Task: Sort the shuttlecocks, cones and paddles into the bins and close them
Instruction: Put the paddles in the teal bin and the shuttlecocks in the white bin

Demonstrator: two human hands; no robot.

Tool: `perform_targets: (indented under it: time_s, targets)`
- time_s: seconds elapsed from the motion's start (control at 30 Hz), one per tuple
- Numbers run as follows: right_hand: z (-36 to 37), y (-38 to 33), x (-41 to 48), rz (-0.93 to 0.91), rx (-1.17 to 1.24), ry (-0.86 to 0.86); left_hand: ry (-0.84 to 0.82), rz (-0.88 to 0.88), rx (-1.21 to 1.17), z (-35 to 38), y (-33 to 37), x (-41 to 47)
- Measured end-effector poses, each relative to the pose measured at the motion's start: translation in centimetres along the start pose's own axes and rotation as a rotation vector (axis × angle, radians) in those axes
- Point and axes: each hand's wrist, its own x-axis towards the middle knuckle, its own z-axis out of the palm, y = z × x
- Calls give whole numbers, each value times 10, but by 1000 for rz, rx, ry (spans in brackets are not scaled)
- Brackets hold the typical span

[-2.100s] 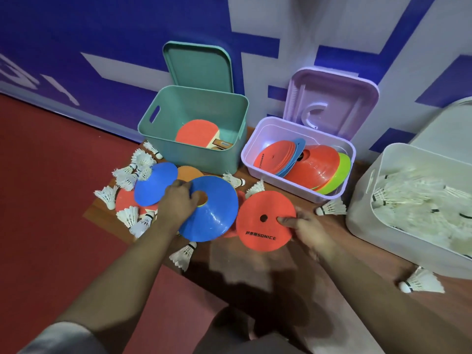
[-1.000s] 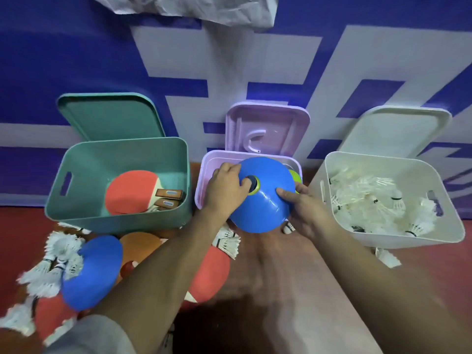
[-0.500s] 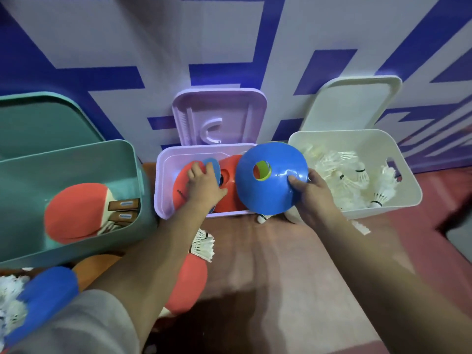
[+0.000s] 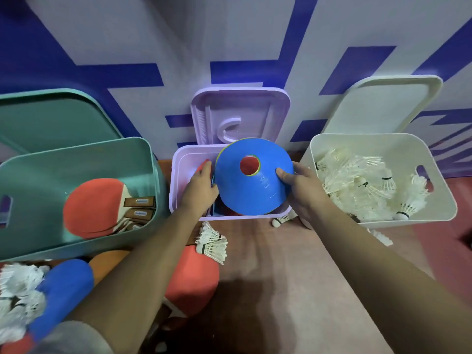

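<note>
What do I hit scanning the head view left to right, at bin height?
Left to right: green bin with paddles → left hand → blue cone, held over the purple bin → right hand → white bin with shuttlecocks.

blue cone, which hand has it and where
The right hand pinches the blue cone at its right rim, thumb on top. Whether the left hand holds anything is unclear.
</note>
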Motion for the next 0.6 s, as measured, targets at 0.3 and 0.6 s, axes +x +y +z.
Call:
perform_targets:
  time_s: [0.3,0.6]
  targets:
    - [7,17,11,-139,-393,85,-44,-72,54,-19,-10,-5]
    - [26,52,39,-440,-1469,187,-61,5,0,11,-7,-9]
